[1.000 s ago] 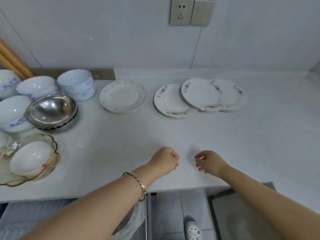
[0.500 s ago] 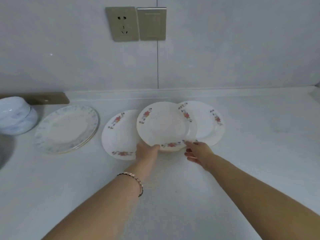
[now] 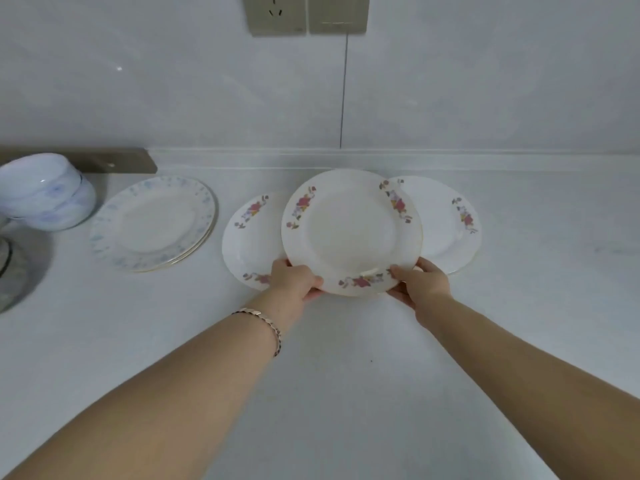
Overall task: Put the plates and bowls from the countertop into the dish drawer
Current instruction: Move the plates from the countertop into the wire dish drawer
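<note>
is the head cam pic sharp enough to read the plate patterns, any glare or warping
Head view: soft but readable; red flowers show on the held plate, gripped by the left hand and right hand. Head view: the blue-patterned plate looks faint. Head view: light is flat, with one small glint on the wall tile. Head view: wide-angle warp bows the counter's back edge.

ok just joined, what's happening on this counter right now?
A person grips the middle floral plate by its near rim with the left hand and right hand. It overlaps two matching plates, one on the left and one on the right. A blue-patterned plate stack and bowls wait further left on the countertop.
</note>
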A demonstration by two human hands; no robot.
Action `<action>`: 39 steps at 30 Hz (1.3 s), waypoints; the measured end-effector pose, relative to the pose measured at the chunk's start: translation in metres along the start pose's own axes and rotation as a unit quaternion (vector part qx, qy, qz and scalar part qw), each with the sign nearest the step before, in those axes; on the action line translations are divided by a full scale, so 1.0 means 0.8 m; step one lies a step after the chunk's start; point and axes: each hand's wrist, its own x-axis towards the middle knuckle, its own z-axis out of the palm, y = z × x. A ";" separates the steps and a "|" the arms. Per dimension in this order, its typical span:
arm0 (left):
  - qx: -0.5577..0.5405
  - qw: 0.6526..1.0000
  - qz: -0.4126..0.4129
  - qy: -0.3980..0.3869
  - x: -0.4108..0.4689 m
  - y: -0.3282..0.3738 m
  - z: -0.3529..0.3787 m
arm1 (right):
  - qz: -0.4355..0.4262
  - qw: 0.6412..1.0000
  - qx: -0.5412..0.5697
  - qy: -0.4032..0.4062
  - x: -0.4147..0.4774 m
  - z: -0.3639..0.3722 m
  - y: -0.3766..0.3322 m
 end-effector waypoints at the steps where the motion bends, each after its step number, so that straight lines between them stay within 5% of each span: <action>1: -0.012 1.000 -0.001 -0.008 -0.010 -0.005 -0.012 | -0.010 1.000 -0.011 -0.002 -0.014 0.000 0.002; 11: -0.003 0.999 0.001 -0.049 -0.142 -0.086 -0.242 | -0.106 0.984 -0.139 -0.045 -0.241 0.064 0.112; 21: 0.043 0.998 -0.027 -0.028 -0.314 -0.160 -0.570 | -0.056 0.983 -0.159 -0.069 -0.505 0.160 0.323; 29: 0.096 0.987 -0.115 0.050 -0.338 -0.237 -0.708 | 0.033 0.973 -0.200 -0.113 -0.544 0.219 0.460; 39: 0.127 0.977 -0.114 0.128 -0.289 -0.263 -0.824 | 0.090 0.950 -0.264 -0.140 -0.542 0.309 0.541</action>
